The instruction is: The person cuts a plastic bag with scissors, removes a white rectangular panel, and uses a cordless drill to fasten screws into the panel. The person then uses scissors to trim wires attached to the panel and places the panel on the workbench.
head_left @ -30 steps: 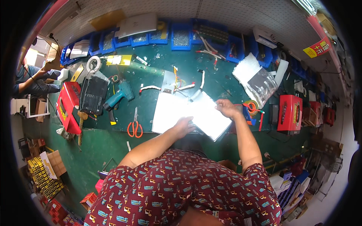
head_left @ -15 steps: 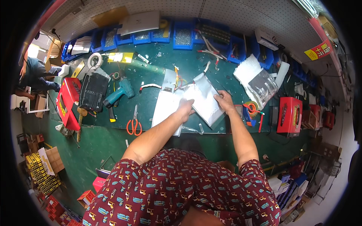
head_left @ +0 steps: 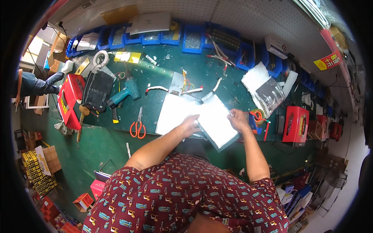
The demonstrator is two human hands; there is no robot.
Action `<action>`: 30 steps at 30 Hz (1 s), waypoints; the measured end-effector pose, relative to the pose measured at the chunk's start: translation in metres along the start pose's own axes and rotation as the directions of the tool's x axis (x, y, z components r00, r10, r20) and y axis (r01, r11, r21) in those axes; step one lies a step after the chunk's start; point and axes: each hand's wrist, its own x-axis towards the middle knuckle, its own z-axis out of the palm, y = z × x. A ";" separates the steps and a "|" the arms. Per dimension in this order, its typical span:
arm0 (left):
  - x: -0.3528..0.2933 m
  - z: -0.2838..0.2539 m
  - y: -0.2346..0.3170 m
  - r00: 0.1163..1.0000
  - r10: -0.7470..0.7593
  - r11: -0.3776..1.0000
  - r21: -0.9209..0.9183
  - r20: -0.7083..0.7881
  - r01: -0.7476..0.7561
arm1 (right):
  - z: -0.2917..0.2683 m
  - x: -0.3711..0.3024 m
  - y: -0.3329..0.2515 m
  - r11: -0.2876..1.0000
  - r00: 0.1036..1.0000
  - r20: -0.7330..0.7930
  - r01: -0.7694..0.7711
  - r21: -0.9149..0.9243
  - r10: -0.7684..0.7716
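Note:
Between my two hands is a flat, rectangular silvery pack [head_left: 218,122], raised and turned at a slant, with strong glare on its face. A white-sleeved cable [head_left: 217,84] is at its far end. My left hand [head_left: 190,125] is closed at its left edge, and my right hand [head_left: 238,120] grips its right edge. A second flat silvery pack [head_left: 171,110] lies on the bench, partly behind my left forearm. At its far end are a grey sheet [head_left: 176,80] and thin coloured wires [head_left: 188,84]. Orange-handled scissors [head_left: 138,126] lie to the left.
Left on the green bench [head_left: 155,66] are a teal power drill [head_left: 125,93], a black pack [head_left: 97,91] and a red case [head_left: 70,101]. Blue bins [head_left: 193,40] line the back. Foam wrap [head_left: 264,87] and a red box [head_left: 296,125] are right. A person [head_left: 37,83] is at far left.
The held silvery pack has come nearer to me and its face now shows more glare. Both hands still hold its edges. The person at far left has shifted.

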 end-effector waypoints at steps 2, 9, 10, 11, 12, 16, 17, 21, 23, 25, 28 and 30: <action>-0.003 0.001 0.002 1.000 -0.014 0.986 0.167 -0.012 0.016 | -0.001 -0.002 0.002 0.998 0.996 -0.056 0.063 -0.025 -0.064; -0.015 -0.009 0.047 0.888 0.460 0.304 0.937 0.015 -0.173 | -0.023 0.005 -0.016 0.951 0.966 -0.139 0.181 -0.249 -0.220; -0.022 -0.007 0.057 0.757 0.648 0.161 0.956 0.086 -0.247 | -0.026 0.005 -0.029 0.934 0.959 -0.139 0.197 -0.299 -0.247; -0.024 -0.007 0.065 0.585 0.793 0.007 0.958 0.168 -0.285 | -0.030 0.004 -0.044 0.911 0.951 -0.136 0.214 -0.352 -0.276; -0.019 -0.007 0.076 0.541 0.808 -0.094 0.958 0.232 -0.271 | -0.033 0.006 -0.060 0.923 0.967 -0.124 0.170 -0.345 -0.224; 0.025 -0.018 0.105 0.468 0.822 -0.267 0.945 0.325 -0.187 | -0.033 0.032 -0.084 0.863 0.920 -0.163 0.258 -0.434 -0.357; 0.034 -0.013 0.112 0.536 0.801 -0.262 0.961 0.266 -0.085 | -0.037 0.039 -0.080 0.843 0.896 -0.172 0.300 -0.447 -0.410; 0.053 -0.025 0.129 0.604 0.695 -0.422 0.901 0.389 -0.095 | -0.034 0.055 -0.097 0.760 0.846 -0.159 0.355 -0.545 -0.509; 0.033 -0.011 0.145 0.652 0.735 -0.127 0.982 0.189 -0.141 | -0.030 0.052 -0.112 0.776 0.856 -0.205 0.296 -0.557 -0.474; 0.044 -0.027 0.144 0.535 0.844 0.034 0.991 0.042 -0.132 | -0.018 0.046 -0.143 0.781 0.882 -0.160 0.292 -0.552 -0.443; 0.039 -0.007 0.140 0.524 0.844 0.229 0.960 -0.114 -0.159 | -0.012 0.056 -0.151 0.739 0.874 -0.202 0.226 -0.635 -0.442; 0.035 0.001 0.147 0.581 0.799 0.282 0.950 -0.155 -0.135 | -0.016 0.060 -0.152 0.731 0.863 -0.202 0.243 -0.638 -0.463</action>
